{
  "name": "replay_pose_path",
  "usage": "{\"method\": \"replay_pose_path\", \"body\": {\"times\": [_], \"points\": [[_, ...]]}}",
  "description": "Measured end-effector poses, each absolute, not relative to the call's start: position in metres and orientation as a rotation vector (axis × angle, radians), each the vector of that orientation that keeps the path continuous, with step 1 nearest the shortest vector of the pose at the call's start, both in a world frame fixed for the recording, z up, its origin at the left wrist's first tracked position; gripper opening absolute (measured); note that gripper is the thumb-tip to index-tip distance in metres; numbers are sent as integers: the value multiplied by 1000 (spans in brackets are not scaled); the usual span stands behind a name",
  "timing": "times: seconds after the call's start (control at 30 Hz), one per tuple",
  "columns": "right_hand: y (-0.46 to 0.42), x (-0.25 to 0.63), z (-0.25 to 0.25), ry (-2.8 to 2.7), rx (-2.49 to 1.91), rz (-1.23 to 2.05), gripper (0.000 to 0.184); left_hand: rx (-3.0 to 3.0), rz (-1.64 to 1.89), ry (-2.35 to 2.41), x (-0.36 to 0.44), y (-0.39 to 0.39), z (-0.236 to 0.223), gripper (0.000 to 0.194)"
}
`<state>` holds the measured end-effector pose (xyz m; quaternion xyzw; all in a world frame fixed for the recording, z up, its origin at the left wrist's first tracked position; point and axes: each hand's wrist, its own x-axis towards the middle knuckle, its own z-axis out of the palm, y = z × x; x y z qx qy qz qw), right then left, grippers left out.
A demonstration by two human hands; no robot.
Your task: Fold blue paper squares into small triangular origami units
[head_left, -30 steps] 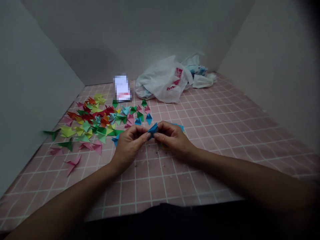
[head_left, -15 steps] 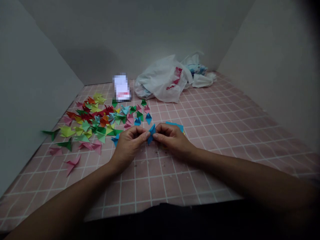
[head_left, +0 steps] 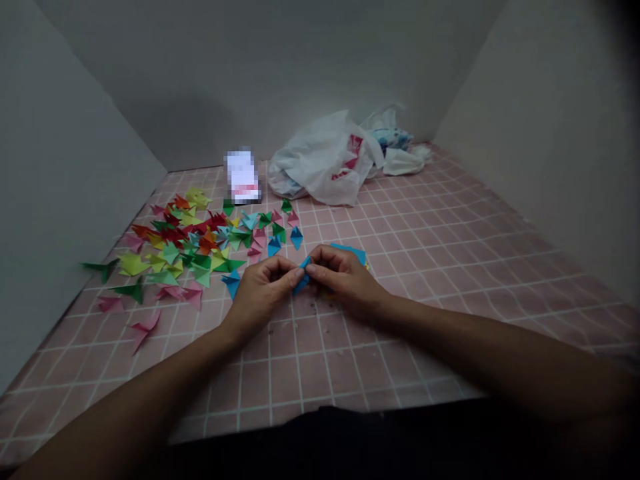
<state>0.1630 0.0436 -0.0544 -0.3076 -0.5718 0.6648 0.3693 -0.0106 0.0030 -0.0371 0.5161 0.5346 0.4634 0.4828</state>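
Observation:
A small piece of folded blue origami paper (head_left: 301, 281) is pinched between both hands above the table. My left hand (head_left: 267, 283) grips its left side with thumb and forefinger. On the other side, my right hand (head_left: 345, 277) holds it by thumb and curled fingers, which hide part of the paper. Just left of my left hand lies a folded blue paper piece (head_left: 231, 283). Beyond the fingers are two more blue folded pieces, one of them a small diamond (head_left: 297, 237). Behind my right hand, flat blue paper (head_left: 351, 251) shows partly.
A heap of folded paper pieces (head_left: 200, 240) in several colours spreads over the left of the pink checked tablecloth (head_left: 425, 267). At the back stand a phone (head_left: 243, 177) with a lit, blurred screen and a crumpled white plastic bag (head_left: 320, 157). Walls close in three sides.
The blue paper has tilted and sits lower between the fingertips, with less of it showing. Both thumbs have shifted slightly on it, and the hands have drawn a little closer.

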Motion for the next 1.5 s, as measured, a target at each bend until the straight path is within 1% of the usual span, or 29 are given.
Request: {"method": "replay_pose_path", "body": {"times": [0.2, 0.4, 0.77, 1.1, 1.23, 1.5], "points": [[44, 163, -55, -1439, -820, 1737, 22, 1242, 1090, 1277, -10, 2, -37, 19], [45, 164, -56, -1443, -766, 1765, 28, 1275, 1025, 1285, -12, 7, -40, 22], [46, 164, -53, -1404, -838, 1808, 16, 1226, 1019, 1110, -12, 7, -44, 23], [41, 162, -49, -1401, -940, 1785, 13, 1292, 979, 1230, -11, 4, -44, 25], [41, 163, -50, -1414, -939, 1774, 16, 1345, 958, 1281, -13, 5, -44, 23], [41, 163, -49, -1405, -930, 1810, 19, 1363, 917, 1305, -15, 7, -43, 27]]}}
